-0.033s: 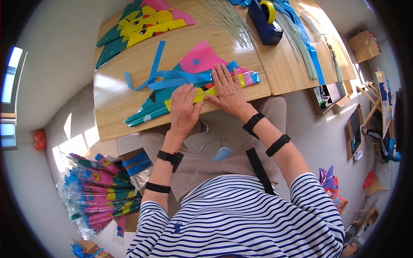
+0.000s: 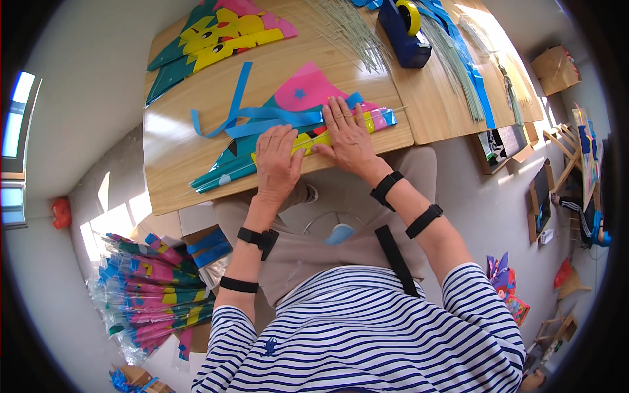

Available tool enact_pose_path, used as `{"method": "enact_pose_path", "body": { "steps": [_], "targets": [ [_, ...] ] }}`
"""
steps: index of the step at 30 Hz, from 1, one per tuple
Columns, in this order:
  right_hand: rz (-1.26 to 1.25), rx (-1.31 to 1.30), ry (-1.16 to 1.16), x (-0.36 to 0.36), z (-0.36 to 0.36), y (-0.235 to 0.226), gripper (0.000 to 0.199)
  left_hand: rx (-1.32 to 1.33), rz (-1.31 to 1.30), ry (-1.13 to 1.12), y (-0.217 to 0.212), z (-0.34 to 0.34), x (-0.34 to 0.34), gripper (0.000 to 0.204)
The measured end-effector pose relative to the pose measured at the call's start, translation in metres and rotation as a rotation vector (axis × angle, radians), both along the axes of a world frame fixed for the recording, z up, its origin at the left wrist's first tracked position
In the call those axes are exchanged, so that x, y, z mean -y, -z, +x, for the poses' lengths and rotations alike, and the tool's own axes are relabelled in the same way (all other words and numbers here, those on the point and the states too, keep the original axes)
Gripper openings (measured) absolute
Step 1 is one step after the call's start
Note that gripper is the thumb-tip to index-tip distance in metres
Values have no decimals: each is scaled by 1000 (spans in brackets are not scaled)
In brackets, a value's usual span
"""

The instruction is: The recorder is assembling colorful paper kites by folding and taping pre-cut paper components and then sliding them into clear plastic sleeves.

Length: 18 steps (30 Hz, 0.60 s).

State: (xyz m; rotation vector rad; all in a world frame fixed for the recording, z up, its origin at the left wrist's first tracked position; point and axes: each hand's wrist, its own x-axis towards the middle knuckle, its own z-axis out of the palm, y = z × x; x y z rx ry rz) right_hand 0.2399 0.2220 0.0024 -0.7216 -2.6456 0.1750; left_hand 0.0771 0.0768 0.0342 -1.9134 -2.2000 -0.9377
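The table point(image 2: 170, 157) bears a pink, green and yellow plastic sheet point(image 2: 311, 84), which lies along its near edge with the long side nearest the person folded into a narrow roll; a thin rod point(image 2: 401, 108) pokes out beyond the roll's right end. The left hand point(image 2: 276, 164) rests on the roll over the table's near edge, its fingers long and close together, the thumb held apart; whether that thumb pinches the fold cannot be told. The right hand point(image 2: 346, 134) lies further right along the same edge, fingers stretched and slightly spread over the sheet and a blue ribbon point(image 2: 240, 95), thumb pointing toward the left hand; neither hand visibly closes around anything. The ribbon trails over the sheet toward the table's left side; a second sheet point(image 2: 223, 44) in similar colours lies at the table's far left; a bundle of thin sticks point(image 2: 354, 39) and a dark blue tape dispenser point(image 2: 407, 49) sit at the table's far side; below the table's left end is a pile of wrapped packs point(image 2: 157, 295), just beside an open box point(image 2: 209, 245).
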Motion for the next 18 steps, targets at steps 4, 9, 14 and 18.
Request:
{"method": "enact_pose_path", "body": {
  "steps": [4, 9, 14, 18],
  "targets": [
    [-4, -1, -6, 1, -1, -1, 98, -29, -3, -24, -20, -23, -46, 41],
    [-7, -11, -3, 0, -1, 1, 98, -61, -371, 16, -25, -33, -81, 33],
    [-17, -15, -3, 0, 0, 1, 99, 63, -480, 19, -29, -41, -78, 35],
    [-9, -12, -2, -1, 0, 3, 99, 358, -622, 103, -42, -57, -76, 28]
  ]
}}
